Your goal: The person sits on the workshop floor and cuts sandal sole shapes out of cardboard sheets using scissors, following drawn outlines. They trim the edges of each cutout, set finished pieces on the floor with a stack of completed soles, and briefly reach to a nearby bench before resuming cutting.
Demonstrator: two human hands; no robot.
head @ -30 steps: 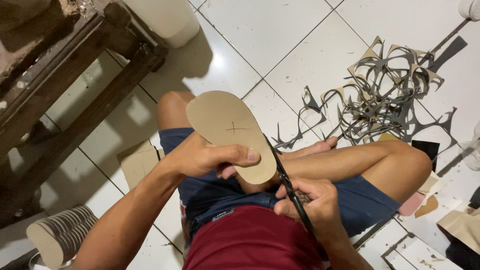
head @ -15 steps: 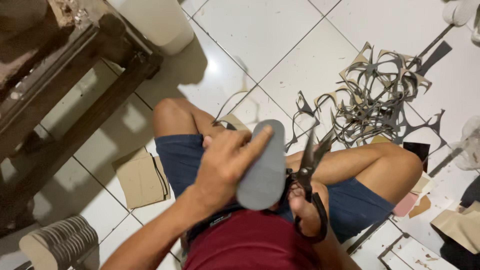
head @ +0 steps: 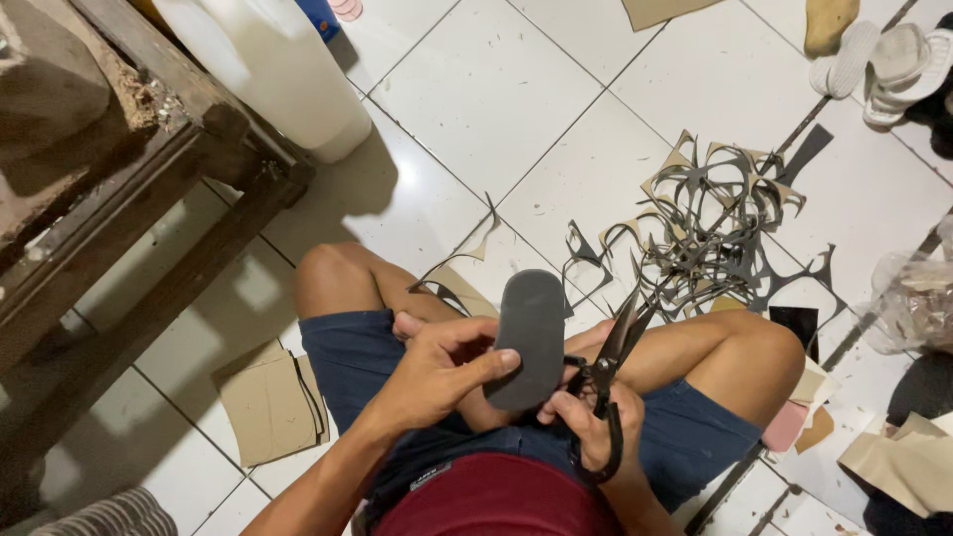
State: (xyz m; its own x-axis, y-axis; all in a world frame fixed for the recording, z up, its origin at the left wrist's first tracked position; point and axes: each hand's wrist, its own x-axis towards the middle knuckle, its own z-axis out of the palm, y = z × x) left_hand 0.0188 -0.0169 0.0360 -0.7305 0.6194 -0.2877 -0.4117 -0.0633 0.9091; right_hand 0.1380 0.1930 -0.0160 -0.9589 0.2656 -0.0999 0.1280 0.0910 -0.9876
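Head view: you sit cross-legged on a white tiled floor (head: 556, 89). Wooden bench (head: 129, 228) fills the left edge, dark, rough-topped. A white plastic container (head: 273, 69) stands against its far end, near the top edge of the floor. Right of centre, a tangle of grey and tan offcuts (head: 710, 223) lies spread on the tiles, just beyond your right knee. Flat cardboard pieces (head: 266, 402) lie beside your left thigh. Pale sandals (head: 893, 60) sit in the top right corner; a crumpled clear bag (head: 913, 298) sits at the right edge.

Over your lap: your left hand (head: 437, 372) wraps the grey sole-shaped piece (head: 529, 333), thumb across its near face, fingers curled closed behind its edge. The piece stands nearly upright, toe pointing away from you, between your knees.

Your right hand (head: 586, 422) grips black scissors (head: 611, 357), fingers through the loop handle, closed on it. Blades point up and away, slightly parted, just beside the piece's right edge.
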